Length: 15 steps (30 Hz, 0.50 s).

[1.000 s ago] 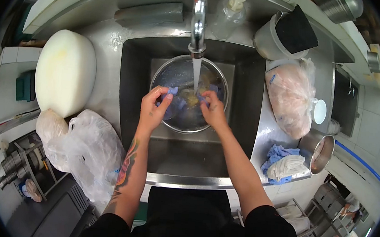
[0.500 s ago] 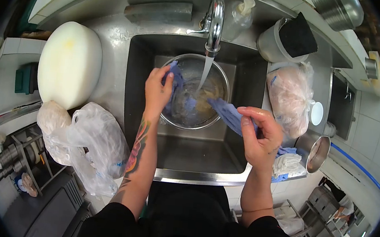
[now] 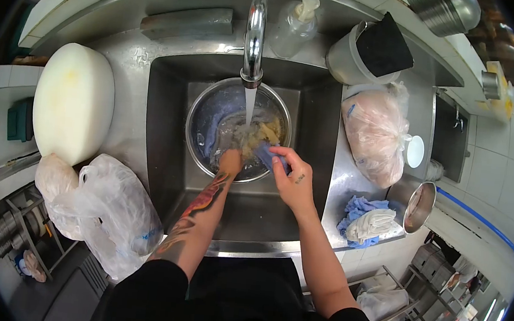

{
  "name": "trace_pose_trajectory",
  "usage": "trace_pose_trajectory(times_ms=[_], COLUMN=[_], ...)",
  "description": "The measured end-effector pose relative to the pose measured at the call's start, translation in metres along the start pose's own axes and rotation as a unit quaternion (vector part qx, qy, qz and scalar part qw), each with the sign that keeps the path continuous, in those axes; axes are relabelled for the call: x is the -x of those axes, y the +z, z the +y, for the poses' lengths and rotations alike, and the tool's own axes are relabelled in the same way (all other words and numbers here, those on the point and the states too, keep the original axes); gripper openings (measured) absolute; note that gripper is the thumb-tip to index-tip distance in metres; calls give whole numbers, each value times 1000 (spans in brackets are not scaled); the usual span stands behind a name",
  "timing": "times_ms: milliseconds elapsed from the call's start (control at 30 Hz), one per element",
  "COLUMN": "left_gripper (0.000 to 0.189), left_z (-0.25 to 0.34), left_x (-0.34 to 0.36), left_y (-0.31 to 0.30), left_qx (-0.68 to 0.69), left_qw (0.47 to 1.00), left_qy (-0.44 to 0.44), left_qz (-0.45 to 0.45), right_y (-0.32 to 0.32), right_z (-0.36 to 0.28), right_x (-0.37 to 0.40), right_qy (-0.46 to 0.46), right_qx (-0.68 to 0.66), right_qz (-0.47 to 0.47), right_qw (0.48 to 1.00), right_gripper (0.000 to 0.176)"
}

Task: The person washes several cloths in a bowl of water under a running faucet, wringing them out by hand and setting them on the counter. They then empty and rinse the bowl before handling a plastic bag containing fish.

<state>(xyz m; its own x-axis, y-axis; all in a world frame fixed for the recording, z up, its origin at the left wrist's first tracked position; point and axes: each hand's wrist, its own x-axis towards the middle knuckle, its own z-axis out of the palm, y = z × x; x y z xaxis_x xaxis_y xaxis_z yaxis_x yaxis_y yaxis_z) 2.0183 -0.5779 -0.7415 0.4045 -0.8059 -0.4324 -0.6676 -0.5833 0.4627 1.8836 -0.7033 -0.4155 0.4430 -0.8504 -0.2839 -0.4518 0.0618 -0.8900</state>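
Observation:
A metal bowl [image 3: 190, 132] full of water stands in the sink [image 3: 161, 170], under a running tap [image 3: 254, 44]. My left hand [image 3: 231, 159] dips into the bowl; its fingers are hidden by the churning water. Over the bowl's near right rim, my right hand [image 3: 295, 175] pinches a blue cloth [image 3: 266, 156] that hangs into the water. More blue cloth [image 3: 211, 133] lies submerged along the bowl's left side. Something yellowish [image 3: 269, 131], whose kind I cannot make out, shows in the water near the stream.
Left of the sink are a large white rounded block [image 3: 74, 102] and plastic bags [image 3: 115, 203]. To the right stand a tied clear bag [image 3: 375, 134], a bucket [image 3: 345, 58], folded cloths [image 3: 368, 222] and a metal pot [image 3: 419, 205]. A pump bottle [image 3: 296, 29] is behind the tap.
My left hand has let go of its raised cloth and gone down into the water. My right hand has moved left and lowered its blue cloth into the bowl. The view has shifted slightly.

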Motion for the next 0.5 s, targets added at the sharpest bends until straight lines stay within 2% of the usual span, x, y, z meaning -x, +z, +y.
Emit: trace_pose_trajectory(times_ms=[33,67,133,200,267,300,333,367,433,467,500], left_gripper=[12,12,10,8,6,6,6,6,13,13,16], left_z=[3,11,43,78,104,112,121,133,158,171,184], left_x=[13,25,53,83,111,124,134,143,161,170,177], left_y=[-14,-39,-113,-191,-253,-278,-303,-329,-378,-402,-425], left_qx=[57,52,114,145,178,207,234,232,218,216,208], left_qw=[997,997,989,987,982,972,951,951,896,896,877], left_qy=[-1,-5,9,-11,-28,61,150,149,326,325,362], left_qz=[46,48,89,69,53,94,135,139,208,212,236], right_y=[1,2,3,3,-7,-14,-22,-29,-44,-48,-48], right_z=[7,11,11,-3,-49,-70,-93,-115,-162,-178,-187], right_x=[1,1,-2,-2,0,3,5,9,19,25,29], right_qy=[-11,-24,-59,-92,-91,-96,-99,-101,-135,-164,-168], right_qx=[6,10,2,-4,2,1,0,1,-12,-25,-24], right_qz=[-14,-29,-54,-77,-151,-153,-201,-250,-275,-295,-297], right_qw=[1000,999,997,993,984,984,975,963,952,941,940], right_gripper=[18,19,23,26,41,41,48,56,60,65,65])
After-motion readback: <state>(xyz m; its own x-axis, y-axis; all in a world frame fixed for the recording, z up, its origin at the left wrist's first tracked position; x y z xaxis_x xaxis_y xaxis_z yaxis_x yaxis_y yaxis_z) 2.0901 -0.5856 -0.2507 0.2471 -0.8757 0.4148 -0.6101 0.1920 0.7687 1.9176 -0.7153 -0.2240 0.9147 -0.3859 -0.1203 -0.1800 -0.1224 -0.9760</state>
